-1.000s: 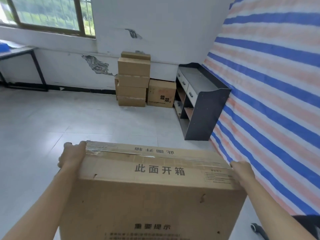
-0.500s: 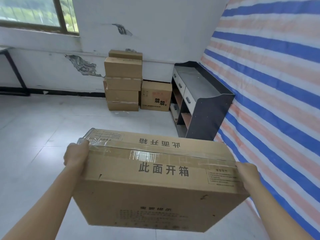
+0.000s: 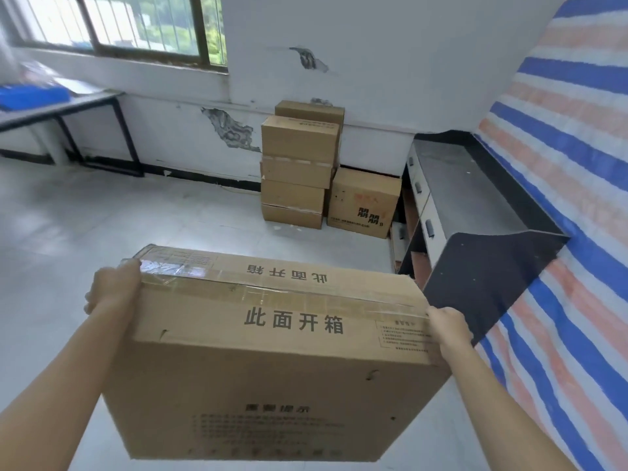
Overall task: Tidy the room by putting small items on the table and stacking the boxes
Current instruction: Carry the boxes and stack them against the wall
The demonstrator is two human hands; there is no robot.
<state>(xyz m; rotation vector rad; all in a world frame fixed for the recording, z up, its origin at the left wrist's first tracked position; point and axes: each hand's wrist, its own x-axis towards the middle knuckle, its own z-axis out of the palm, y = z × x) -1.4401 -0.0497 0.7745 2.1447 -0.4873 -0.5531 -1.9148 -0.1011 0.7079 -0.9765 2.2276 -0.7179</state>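
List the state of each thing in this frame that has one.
carried box: taped shut, held off the floor between both hands.
left hand: grips the box's left end.
right hand: grips the box's right end.
box stack: piled against the wall, boxes closed.
printed box: closed, on the floor beside the stack.
cabinet drawers: shut.

fingertips of left hand [image 3: 112, 290] and right hand [image 3: 448, 329] hidden behind the ends of the box [image 3: 272, 362]. small print on its front too blurred to read. table [image 3: 51, 108] cut off at left edge; blue item [image 3: 30, 95] on it blurred, unidentifiable.
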